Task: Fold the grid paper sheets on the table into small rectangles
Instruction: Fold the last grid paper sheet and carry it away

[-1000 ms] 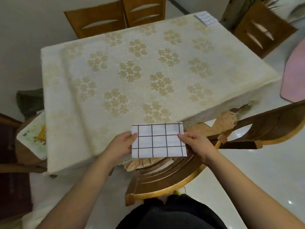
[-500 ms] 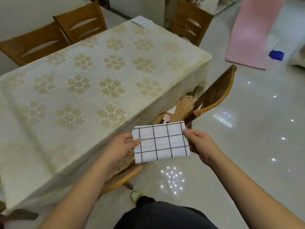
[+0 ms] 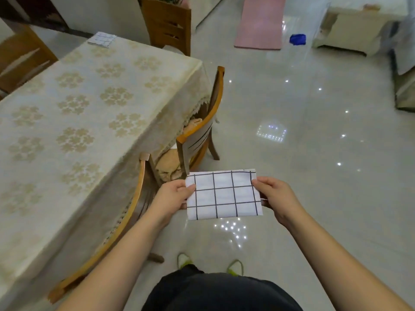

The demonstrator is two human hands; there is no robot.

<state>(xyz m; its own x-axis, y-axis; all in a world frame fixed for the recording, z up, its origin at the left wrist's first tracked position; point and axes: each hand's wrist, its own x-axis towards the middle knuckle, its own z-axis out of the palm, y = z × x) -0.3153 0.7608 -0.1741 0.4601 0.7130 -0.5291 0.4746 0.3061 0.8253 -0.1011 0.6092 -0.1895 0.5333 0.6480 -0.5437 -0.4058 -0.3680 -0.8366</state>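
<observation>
Hands, left hand [image 3: 172, 195] and right hand [image 3: 274, 196], pinched the folded grid paper [image 3: 223, 194] at its ends over the floor; it likely needed setting down beside the far stack [image 3: 102, 39].

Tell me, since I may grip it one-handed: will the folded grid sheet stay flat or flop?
Probably fairly stiff: the folded grid sheet spans flat between the left hand and right hand without sagging. It looks thin and light. Held by one edge, it might droop somewhat.
</observation>
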